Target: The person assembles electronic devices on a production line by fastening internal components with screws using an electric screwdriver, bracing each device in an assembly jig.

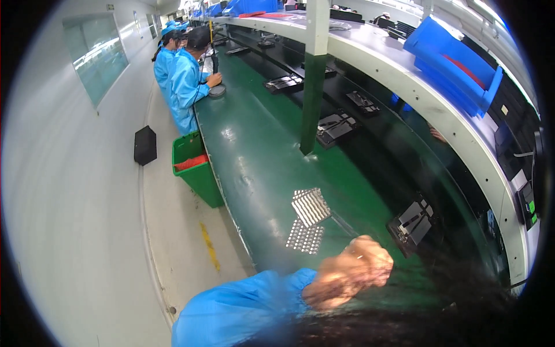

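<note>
From the lower left my blue-sleeved left arm reaches across the green bench. My left hand [352, 269] is closed at its end and smeared by motion. Thin tweezers [343, 224] stick out from the fingers, their tips pointing up and left. Near those tips lies a sheet with rows of pale, shiny strips [311, 207]. It partly covers a second sheet of small silvery squares [304, 237]. To the right of the hand, an opened flat black device [411, 225] rests on the dark line. My right hand does not show; dark hair blurs the lower right.
The green bench [243, 156] runs away from me, with a green post [313, 104] standing on it. More black devices [337, 127] lie along the dark line. A white shelf [404, 75] carries a blue bin [454, 66]. Left are a green bin [199, 182] and co-workers [184, 87].
</note>
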### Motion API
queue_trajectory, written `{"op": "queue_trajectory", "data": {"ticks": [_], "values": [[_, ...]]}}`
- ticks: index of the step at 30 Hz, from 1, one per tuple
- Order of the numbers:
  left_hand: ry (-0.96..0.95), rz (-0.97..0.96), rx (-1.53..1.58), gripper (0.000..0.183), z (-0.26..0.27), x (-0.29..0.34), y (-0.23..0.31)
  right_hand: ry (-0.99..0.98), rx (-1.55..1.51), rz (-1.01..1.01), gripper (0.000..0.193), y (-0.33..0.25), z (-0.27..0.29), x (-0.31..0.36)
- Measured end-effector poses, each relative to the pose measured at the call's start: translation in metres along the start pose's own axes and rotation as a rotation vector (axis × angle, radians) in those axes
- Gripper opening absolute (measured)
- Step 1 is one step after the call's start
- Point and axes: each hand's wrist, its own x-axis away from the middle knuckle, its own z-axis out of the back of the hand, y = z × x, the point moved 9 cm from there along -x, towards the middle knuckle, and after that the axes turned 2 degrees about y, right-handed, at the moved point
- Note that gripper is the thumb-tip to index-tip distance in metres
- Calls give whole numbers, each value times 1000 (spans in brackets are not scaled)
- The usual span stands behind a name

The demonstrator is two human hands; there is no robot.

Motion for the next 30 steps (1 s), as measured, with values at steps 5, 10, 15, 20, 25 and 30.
{"op": "queue_trajectory", "data": {"ticks": [5,10,15,20,25,30], "values": [[37,-278,-75,35,-31,23,63,-22,55,34,30,-11,14,10],[83,-323,-13,33,-21,42,78,-49,125,76,30,-27,26,22],[70,-384,51,36,-17,45,94,-106,117,98,29,-35,30,28],[15,-486,47,44,-12,34,113,-197,120,75,29,-16,37,10],[169,-513,154,47,24,19,105,-267,166,136,28,0,33,1],[390,-299,331,39,59,2,87,-316,225,194,26,11,29,-6]]}}
